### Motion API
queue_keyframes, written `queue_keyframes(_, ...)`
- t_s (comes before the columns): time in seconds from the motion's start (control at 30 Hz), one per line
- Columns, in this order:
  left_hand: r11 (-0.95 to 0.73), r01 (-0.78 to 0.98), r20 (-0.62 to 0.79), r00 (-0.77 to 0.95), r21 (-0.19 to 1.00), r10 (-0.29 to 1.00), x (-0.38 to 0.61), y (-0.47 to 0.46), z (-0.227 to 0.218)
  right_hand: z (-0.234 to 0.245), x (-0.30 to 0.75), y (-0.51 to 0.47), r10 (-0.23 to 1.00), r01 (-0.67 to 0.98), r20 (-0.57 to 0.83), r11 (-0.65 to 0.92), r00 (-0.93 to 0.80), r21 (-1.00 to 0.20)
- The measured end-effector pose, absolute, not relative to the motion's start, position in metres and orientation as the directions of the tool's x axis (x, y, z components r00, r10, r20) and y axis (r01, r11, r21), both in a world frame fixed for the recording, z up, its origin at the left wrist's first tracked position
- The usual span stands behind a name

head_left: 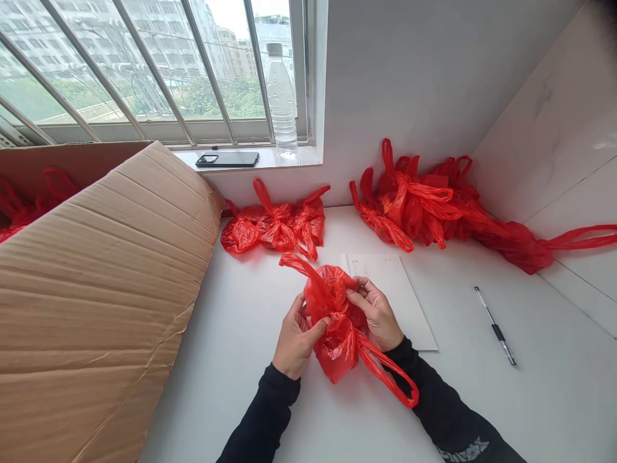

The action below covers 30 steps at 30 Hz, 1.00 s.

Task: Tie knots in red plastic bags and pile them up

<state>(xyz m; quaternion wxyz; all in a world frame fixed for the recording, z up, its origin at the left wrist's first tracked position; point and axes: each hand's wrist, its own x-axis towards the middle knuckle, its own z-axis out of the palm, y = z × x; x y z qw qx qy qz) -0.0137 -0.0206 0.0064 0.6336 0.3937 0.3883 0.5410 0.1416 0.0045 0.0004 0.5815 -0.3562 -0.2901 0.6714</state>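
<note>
Grips knotted red bag (337,328) from both sides with left hand (296,337) and right hand (380,315), over bench (231,360), well in from back edge. Has open room toward cardboard box (96,289) at left and, past notebook (409,308), toward pen (495,328). Along back edge: red bundles (277,225).

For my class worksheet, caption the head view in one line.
Left hand and right hand hold a red bag between box and pen.
</note>
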Motion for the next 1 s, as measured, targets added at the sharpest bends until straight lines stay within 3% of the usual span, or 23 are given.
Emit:
queue_keyframes(0.53, 0.206, -0.428, -0.207, 0.046, 0.880, 0.977, -0.012, -0.020, 0.002, -0.002, 0.143, 0.004, 0.987, -0.455, -0.060, -0.122, -0.147, -0.882)
queue_keyframes(0.8, 0.099, -0.619, -0.228, -0.132, 0.779, 0.965, -0.016, -0.019, 0.000, 0.009, 0.143, -0.002, 0.949, -0.184, -0.043, -0.105, -0.314, -0.977)
queue_keyframes(1.0, 0.158, -0.631, -0.253, -0.063, 0.759, 0.965, -0.017, -0.021, 0.009, 0.001, 0.142, -0.001, 0.962, -0.150, 0.002, -0.040, -0.273, -0.988)
